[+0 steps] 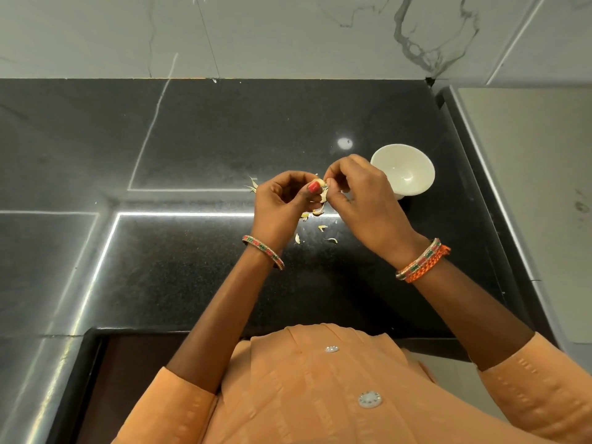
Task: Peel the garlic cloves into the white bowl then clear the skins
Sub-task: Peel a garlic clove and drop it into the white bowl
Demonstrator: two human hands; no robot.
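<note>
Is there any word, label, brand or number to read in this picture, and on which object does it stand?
None. The white bowl, the black counter, the marble wall and the bangles show no text. The left hand and right hand hold only a garlic clove.

Black speckled worktop [198, 129], glossy. White bowl [402, 169] stands right of middle. Garlic skins [322, 228] scattered near bowl's left.

I'm in a home kitchen, def: polished black granite counter [198, 129] under me, marble-look wall tiles [288, 33] behind w/ grey veins, white bowl [403, 169] and garlic skins [312, 216] on the worktop.
</note>
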